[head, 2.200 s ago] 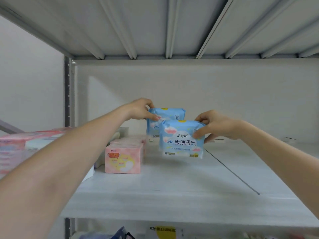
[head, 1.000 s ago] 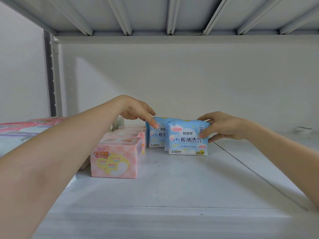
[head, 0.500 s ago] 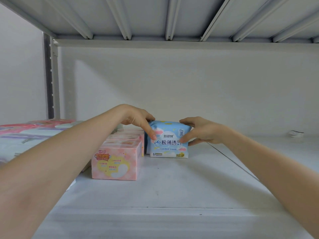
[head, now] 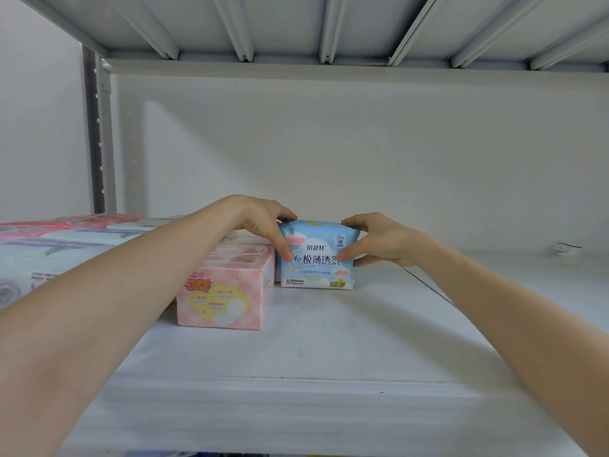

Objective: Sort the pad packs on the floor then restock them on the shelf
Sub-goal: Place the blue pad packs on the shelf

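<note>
A light-blue pad pack (head: 316,262) stands upright on the white shelf (head: 329,341), toward the back. My left hand (head: 263,222) grips its left upper corner, thumb on the front face. My right hand (head: 372,240) grips its right side, thumb on the front and fingers over the top. Any second blue pack behind it is hidden. A row of pink pad packs (head: 227,291) runs front to back directly left of the blue pack.
Larger pink, white and purple packs (head: 59,245) are piled at the far left. A grey upright post (head: 97,140) frames the shelf's left side. A small white object (head: 568,249) lies at the back right. The ribbed shelf above (head: 329,24) is close overhead.
The blue pack in my right hand has moved left and back, lining up in front of the other blue pack. Both hands now hold it, set down beside the pink row.
</note>
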Demonstrator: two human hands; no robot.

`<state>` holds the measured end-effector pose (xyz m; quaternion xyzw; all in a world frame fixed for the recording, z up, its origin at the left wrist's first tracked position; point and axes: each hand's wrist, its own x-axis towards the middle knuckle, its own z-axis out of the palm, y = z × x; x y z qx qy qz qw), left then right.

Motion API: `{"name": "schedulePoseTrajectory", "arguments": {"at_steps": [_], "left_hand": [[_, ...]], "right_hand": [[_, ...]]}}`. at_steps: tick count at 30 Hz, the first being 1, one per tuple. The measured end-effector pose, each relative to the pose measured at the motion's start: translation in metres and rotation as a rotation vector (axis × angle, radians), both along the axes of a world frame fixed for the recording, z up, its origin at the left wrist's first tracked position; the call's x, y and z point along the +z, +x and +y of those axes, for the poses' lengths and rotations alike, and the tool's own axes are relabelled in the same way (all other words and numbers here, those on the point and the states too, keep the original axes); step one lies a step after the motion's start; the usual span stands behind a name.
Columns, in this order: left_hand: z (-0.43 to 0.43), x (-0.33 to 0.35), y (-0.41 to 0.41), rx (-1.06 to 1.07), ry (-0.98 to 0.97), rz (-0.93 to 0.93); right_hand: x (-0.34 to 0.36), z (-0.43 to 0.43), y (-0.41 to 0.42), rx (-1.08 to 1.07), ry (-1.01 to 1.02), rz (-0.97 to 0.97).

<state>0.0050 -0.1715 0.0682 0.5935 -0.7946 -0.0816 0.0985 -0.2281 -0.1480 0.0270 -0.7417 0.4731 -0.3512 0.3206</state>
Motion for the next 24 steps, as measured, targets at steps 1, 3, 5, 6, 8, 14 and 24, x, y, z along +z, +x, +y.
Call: {"name": "schedulePoseTrajectory", "arguments": {"at_steps": [1, 3, 5, 6, 8, 14, 24], "left_hand": [[0.0, 0.0, 0.0, 0.001, -0.005, 0.0], [0.0, -0.001, 0.0, 0.001, -0.011, 0.001], [0.001, -0.002, 0.001, 0.004, -0.023, -0.006], [0.002, -0.002, 0.001, 0.005, -0.03, -0.01], [0.004, -0.002, 0.001, 0.007, -0.042, -0.02], [0.013, -0.002, -0.002, 0.019, -0.08, -0.066], [0.044, 0.003, -0.011, 0.042, -0.137, -0.014]], "right_hand": [[0.0, 0.0, 0.0, -0.003, -0.003, 0.001], [0.0, 0.001, 0.0, -0.008, -0.006, 0.003], [0.0, 0.002, 0.0, -0.01, -0.007, 0.006], [-0.001, 0.002, 0.0, -0.012, -0.009, 0.009], [-0.001, 0.003, 0.0, -0.02, -0.016, 0.014], [0.001, 0.007, 0.003, -0.094, -0.065, 0.083], [-0.002, 0.017, 0.001, -0.193, -0.296, 0.155]]}}
